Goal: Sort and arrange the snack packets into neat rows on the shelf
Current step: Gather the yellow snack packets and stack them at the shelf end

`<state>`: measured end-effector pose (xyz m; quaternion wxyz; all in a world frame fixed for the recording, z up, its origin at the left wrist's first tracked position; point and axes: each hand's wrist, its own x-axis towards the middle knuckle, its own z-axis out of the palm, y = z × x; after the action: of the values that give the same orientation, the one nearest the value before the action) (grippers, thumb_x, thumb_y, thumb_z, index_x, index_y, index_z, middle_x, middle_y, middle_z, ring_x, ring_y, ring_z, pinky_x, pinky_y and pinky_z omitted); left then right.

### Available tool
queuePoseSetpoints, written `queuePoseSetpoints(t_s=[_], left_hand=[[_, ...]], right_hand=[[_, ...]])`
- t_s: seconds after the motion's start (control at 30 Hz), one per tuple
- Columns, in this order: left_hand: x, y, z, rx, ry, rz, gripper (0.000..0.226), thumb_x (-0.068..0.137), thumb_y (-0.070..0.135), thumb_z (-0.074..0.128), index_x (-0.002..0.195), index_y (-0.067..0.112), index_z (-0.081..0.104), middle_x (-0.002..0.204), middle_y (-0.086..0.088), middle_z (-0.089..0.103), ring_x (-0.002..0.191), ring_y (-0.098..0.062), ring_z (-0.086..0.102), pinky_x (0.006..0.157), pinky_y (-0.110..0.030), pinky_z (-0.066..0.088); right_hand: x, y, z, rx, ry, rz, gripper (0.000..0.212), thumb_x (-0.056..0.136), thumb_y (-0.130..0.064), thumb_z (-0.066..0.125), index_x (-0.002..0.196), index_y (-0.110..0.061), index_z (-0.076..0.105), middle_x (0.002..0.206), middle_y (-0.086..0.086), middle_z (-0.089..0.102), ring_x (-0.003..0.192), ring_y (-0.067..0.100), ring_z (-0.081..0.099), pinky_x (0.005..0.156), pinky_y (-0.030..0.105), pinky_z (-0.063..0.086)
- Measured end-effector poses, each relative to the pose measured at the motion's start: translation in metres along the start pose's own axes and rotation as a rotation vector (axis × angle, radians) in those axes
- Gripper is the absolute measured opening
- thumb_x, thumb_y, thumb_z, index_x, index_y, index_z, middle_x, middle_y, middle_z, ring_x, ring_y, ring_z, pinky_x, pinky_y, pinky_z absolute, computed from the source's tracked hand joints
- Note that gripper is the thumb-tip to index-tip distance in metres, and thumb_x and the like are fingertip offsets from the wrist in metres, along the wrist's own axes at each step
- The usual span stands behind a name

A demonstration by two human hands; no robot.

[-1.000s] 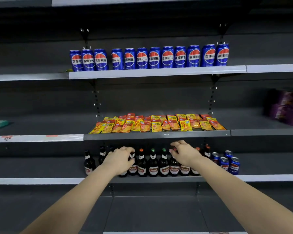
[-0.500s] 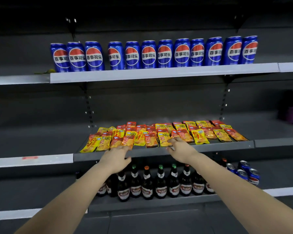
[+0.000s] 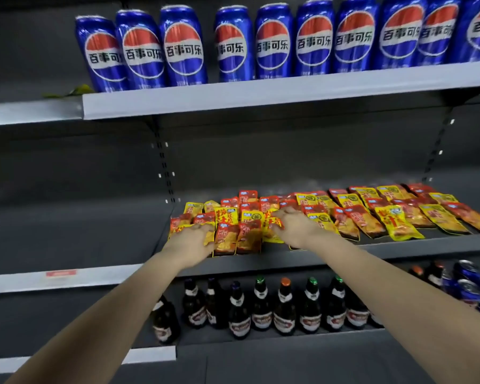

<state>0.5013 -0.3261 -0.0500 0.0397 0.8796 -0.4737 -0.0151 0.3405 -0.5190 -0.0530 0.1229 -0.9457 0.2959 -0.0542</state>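
On the middle shelf [image 3: 399, 249], red and yellow snack packets [image 3: 394, 220] lie flat in loose, overlapping rows, from near its left bracket to past the right edge of view. Those at the right fan out at a slant, and those at the left front are bunched together. Both hands are at this left front bunch. The left hand [image 3: 190, 242] lies over a yellow packet [image 3: 179, 230] at the left end of the front row with its fingers bent down onto it; I cannot tell whether it grips. The right hand [image 3: 295, 230] rests on the packets just beside it, fingers stretched forward and relaxed, nothing closed in them. Blue cola cans [image 3: 273, 42] stand in a row along the front edge of the top shelf [image 3: 261, 95]. Dark bottles [image 3: 284, 309] stand on the shelf below, with small blue cans [image 3: 471, 286] at their right
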Motion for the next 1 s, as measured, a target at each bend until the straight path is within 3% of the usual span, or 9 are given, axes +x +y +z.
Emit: queuePoseSetpoints(t_s=[0.47, 0.63, 0.77, 0.87, 1.0], left_hand=[[0.061, -0.038, 0.018, -0.005, 0.004, -0.08, 0.047, 0.096, 0.037, 0.044, 0.141, 0.026, 0.038, 0.147, -0.006, 0.039, 0.128, -0.027, 0.045, 0.1, -0.04, 0.036], [0.084, -0.044, 0.02, -0.035, 0.023, -0.119, 0.043, 0.096, 0.036, 0.044, 0.137, 0.025, 0.042, 0.143, -0.005, 0.044, 0.11, -0.03, 0.056, 0.09, -0.037, 0.042], [0.095, -0.045, 0.029, -0.095, 0.003, -0.142, 0.044, 0.096, 0.034, 0.045, 0.138, 0.023, 0.041, 0.143, -0.008, 0.043, 0.123, -0.029, 0.048, 0.097, -0.041, 0.042], [0.097, -0.05, 0.033, -0.12, 0.021, -0.154, 0.041, 0.096, 0.03, 0.044, 0.136, 0.024, 0.044, 0.142, -0.007, 0.043, 0.122, -0.028, 0.048, 0.099, -0.043, 0.041], [0.097, -0.065, 0.031, -0.115, 0.025, -0.192, 0.038, 0.096, 0.023, 0.042, 0.134, 0.026, 0.045, 0.141, -0.004, 0.045, 0.113, -0.028, 0.053, 0.094, -0.039, 0.039]], right_hand=[[0.095, -0.004, 0.031, 0.039, -0.034, -0.104, 0.048, 0.097, -0.037, 0.04, 0.141, -0.017, 0.039, 0.146, 0.011, 0.034, 0.134, 0.029, 0.035, 0.11, 0.04, 0.031], [0.124, -0.003, 0.038, 0.034, -0.037, -0.139, 0.049, 0.097, -0.036, 0.041, 0.141, -0.015, 0.037, 0.146, 0.012, 0.033, 0.133, 0.032, 0.035, 0.109, 0.04, 0.032], [0.144, -0.007, 0.047, 0.023, -0.076, -0.194, 0.048, 0.098, -0.035, 0.04, 0.142, -0.016, 0.036, 0.145, 0.012, 0.034, 0.132, 0.032, 0.036, 0.108, 0.041, 0.033], [0.158, -0.015, 0.052, 0.031, -0.077, -0.251, 0.047, 0.097, -0.037, 0.04, 0.14, -0.018, 0.038, 0.144, 0.011, 0.036, 0.132, 0.031, 0.036, 0.106, 0.045, 0.035], [0.172, -0.029, 0.06, 0.058, -0.075, -0.304, 0.046, 0.098, -0.034, 0.04, 0.139, -0.015, 0.04, 0.141, 0.015, 0.039, 0.132, 0.031, 0.036, 0.108, 0.036, 0.03]])
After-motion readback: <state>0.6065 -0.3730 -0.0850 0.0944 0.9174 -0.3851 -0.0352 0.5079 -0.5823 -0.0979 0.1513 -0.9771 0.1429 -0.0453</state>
